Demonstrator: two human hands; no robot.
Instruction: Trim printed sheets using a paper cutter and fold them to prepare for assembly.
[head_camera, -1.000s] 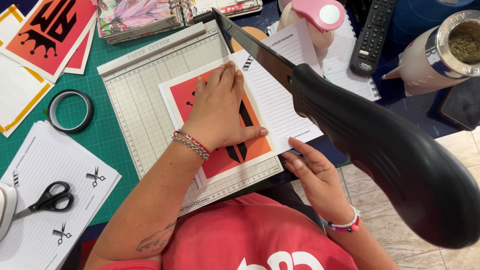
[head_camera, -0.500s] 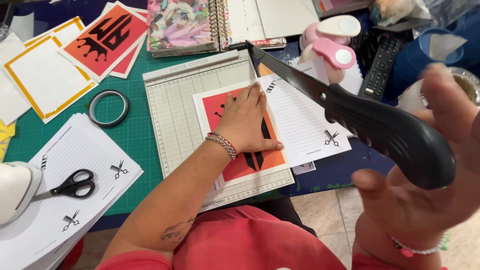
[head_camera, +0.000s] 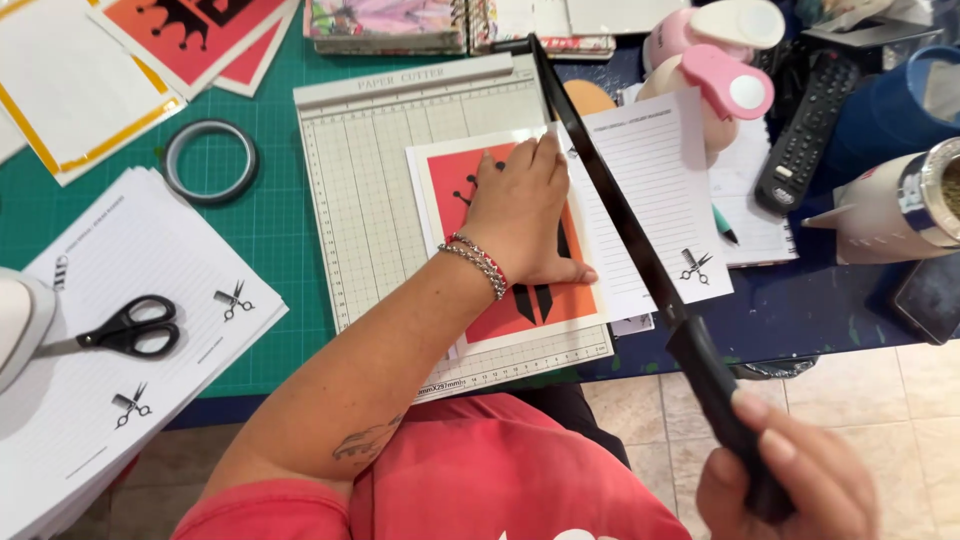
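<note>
My left hand (head_camera: 520, 215) lies flat, grip released, pinning the orange-red card (head_camera: 520, 300) on the paper cutter (head_camera: 370, 200) at frame centre. At lower right my right hand (head_camera: 790, 480) has its grip clenched around the black cutter handle (head_camera: 715, 385), blade arm raised

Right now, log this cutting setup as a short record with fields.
Left hand: left hand lies flat on the red and orange printed card, pressing it to the paper cutter.
Right hand: right hand wraps the black handle of the blade arm.
Blade arm: raised at the handle end, running along the cutter's right edge.
Under the arm: a lined sheet sticking out to the right.
Surface: green cutting mat.
Nearby: tape roll, black scissors on a stack of lined sheets.
</note>
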